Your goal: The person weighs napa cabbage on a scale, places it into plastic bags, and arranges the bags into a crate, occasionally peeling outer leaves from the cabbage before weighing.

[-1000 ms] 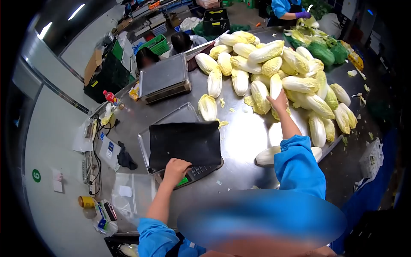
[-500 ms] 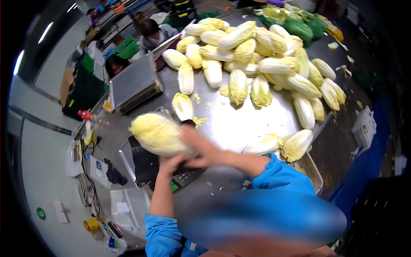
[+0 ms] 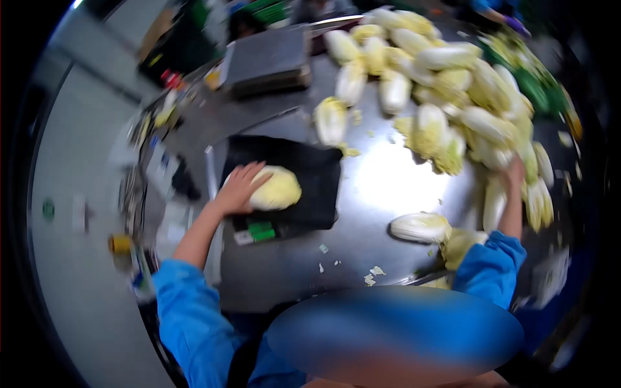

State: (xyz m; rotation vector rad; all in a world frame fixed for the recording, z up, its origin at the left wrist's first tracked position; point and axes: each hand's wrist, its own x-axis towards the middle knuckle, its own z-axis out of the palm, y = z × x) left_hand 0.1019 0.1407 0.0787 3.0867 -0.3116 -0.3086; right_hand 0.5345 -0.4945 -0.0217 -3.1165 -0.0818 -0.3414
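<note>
A pale yellow napa cabbage (image 3: 279,188) lies on the black-covered scale (image 3: 310,174). My left hand (image 3: 240,189) rests over its left end, fingers stretched out and slightly apart. Over on the right, my right hand (image 3: 514,173) is at the near edge of a heap of napa cabbages (image 3: 453,81). It touches or nearly touches the end of a white cabbage (image 3: 495,156); its fingers are blurred and partly hidden. Below the scale cover shows a green display (image 3: 262,231).
A metal platform scale (image 3: 268,58) stands at the back left. One cabbage (image 3: 331,121) lies alone beyond the black cover, another (image 3: 420,228) nearer me. Leaf scraps (image 3: 374,274) dot the steel table (image 3: 284,275). Behind the heap, a person's purple-gloved hand (image 3: 516,26) is visible.
The cabbage that both hands held above the scale now lies on it. My right hand has left it and moved right to the heap. The view has shifted to the right.
</note>
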